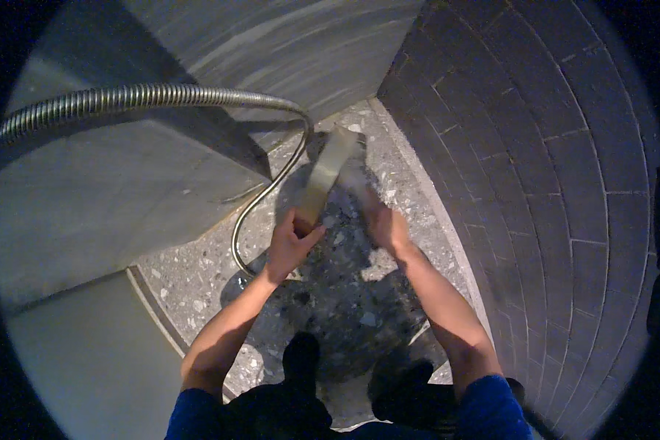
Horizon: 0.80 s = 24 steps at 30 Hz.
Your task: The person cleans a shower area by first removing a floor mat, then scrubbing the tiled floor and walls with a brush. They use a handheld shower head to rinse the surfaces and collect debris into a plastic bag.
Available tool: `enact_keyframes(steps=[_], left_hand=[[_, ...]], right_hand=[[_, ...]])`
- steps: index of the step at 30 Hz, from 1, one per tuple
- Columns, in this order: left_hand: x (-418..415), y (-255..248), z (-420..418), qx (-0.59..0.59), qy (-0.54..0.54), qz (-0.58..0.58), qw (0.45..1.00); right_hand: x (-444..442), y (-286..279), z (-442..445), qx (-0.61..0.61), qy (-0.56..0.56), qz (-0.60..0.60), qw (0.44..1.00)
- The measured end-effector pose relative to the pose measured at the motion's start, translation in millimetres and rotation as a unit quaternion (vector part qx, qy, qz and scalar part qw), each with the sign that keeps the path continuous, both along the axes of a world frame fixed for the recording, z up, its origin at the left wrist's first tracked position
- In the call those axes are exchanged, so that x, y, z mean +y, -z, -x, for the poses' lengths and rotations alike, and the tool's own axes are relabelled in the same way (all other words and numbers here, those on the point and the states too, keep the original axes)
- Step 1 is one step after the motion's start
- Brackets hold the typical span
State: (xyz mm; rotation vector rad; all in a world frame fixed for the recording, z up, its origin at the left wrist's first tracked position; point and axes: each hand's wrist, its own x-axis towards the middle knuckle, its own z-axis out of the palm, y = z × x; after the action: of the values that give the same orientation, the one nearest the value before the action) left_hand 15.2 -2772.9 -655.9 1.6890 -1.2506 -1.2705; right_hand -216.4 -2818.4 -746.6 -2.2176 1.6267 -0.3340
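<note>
My left hand [291, 245] grips the lower end of a long, pale, flat piece [333, 165], blurred by motion, whose material I cannot make out. The piece slants up and away over the floor. To its right is my right hand [388, 225], also smeared by motion; its fingers point toward the piece. A greyish blur lies just beyond those fingers, and whether the hand holds anything is unclear. Below both hands a dark wet patch [341, 308] covers much of the speckled terrazzo-like floor [170, 286].
A ribbed metal shower hose [159, 94] arches in from the left and curves down to the floor by my left forearm. Dark brick-patterned tiles [528, 165] line the right wall. Grey panels [115, 203] stand at left and ahead. My dark-shod feet [301, 355] are below.
</note>
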Motion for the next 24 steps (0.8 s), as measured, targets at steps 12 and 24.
enact_keyframes(steps=[12, 24], left_hand=[[-22.4, -25.6, 10.8, 0.145, 0.051, -0.058, 0.986], [-13.7, -22.0, 30.2, 0.008, 0.011, 0.027, 1.0]], right_hand=[[-101.5, -38.4, 45.3, -0.05, 0.23, -0.125, 0.964], [-135.7, -17.1, 67.6, 0.069, 0.106, -0.146, 0.981]])
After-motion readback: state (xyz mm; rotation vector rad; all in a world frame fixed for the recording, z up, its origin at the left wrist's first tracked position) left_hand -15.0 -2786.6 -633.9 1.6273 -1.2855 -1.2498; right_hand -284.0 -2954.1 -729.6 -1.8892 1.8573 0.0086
